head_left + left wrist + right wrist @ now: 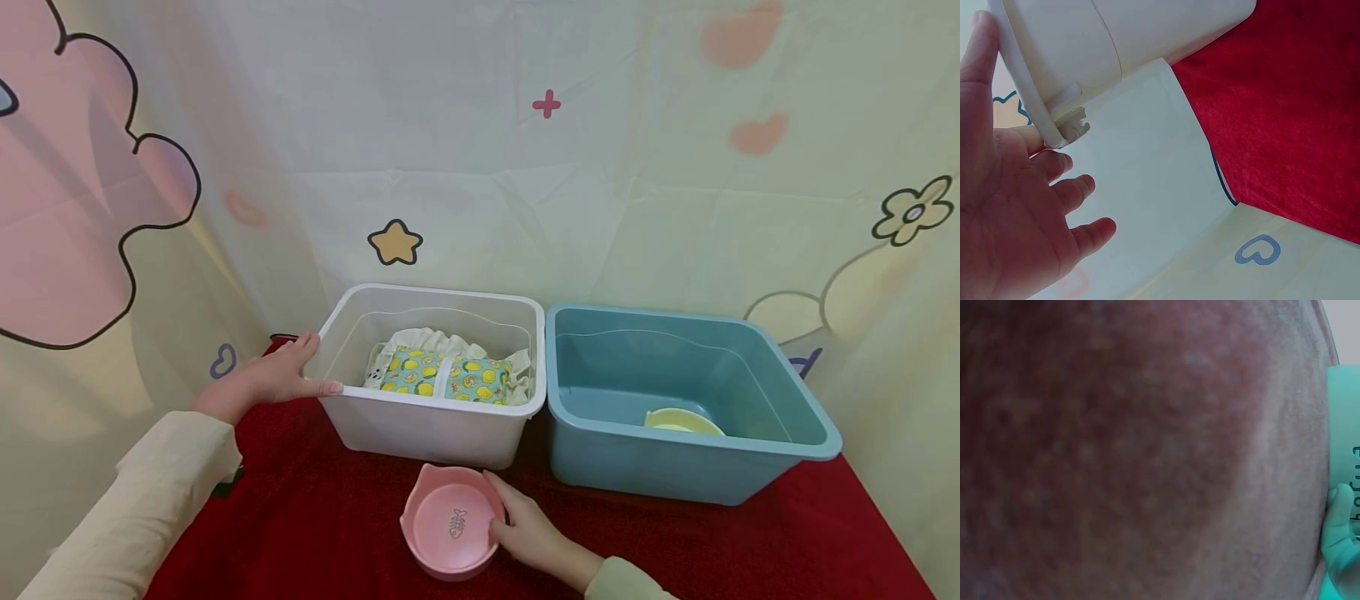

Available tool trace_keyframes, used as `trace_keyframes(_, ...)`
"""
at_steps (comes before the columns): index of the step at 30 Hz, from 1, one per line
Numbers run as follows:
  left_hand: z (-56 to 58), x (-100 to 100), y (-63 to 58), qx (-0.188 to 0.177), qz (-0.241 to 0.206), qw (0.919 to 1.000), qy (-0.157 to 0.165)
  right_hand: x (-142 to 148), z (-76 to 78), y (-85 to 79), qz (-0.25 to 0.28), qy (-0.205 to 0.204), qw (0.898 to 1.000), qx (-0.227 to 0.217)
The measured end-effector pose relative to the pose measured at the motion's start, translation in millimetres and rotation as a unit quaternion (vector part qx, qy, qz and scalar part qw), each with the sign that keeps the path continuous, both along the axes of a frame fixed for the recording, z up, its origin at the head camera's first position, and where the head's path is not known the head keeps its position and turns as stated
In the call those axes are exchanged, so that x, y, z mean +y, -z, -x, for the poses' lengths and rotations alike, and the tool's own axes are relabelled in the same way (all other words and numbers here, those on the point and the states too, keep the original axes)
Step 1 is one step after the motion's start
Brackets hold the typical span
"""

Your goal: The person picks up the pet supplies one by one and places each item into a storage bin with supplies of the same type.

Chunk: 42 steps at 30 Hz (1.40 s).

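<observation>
My left hand (277, 379) rests on the near left corner of a white plastic bin (427, 429). Its thumb lies along the front rim; in the left wrist view the other fingers (1079, 194) spread loosely past the rim. A pink bowl (435, 533) with two ear-like points and a fishbone print is in front of the bin. My right hand (528, 529) grips the bowl's right side, thumb over the rim. The right wrist view is mostly a blur, with fingers (1341, 519) against a pale lettered surface at its edge.
Inside the white bin lies a lemon-print fabric item (408, 371) with white ruffles. To its right stands a blue bin (652, 467) holding a pale yellow dish (682, 420). Red cloth (300, 517) covers the table, and a printed curtain (480, 208) hangs behind.
</observation>
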<state>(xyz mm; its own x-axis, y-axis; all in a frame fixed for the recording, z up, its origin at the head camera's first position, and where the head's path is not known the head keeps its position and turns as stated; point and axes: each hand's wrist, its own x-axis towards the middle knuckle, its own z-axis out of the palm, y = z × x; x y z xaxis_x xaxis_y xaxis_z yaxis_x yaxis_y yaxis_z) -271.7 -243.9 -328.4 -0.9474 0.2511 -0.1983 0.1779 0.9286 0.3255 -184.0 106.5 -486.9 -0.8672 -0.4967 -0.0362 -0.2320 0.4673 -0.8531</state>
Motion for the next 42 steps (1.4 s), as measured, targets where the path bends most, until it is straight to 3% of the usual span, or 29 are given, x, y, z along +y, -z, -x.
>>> trace_keyframes(11, -1.6, 1.3, -2.0, -0.004, -0.006, 1.0, 0.0, -5.1, -0.7, -2.7, -0.003, 0.016, 0.999, -0.031)
trace_keyframes(42, -1.1, 0.6, -1.8, -0.014, -0.009, 0.9999, -0.006, -9.7, -0.6, -6.6, 0.016, 0.063, 0.997, -0.031)
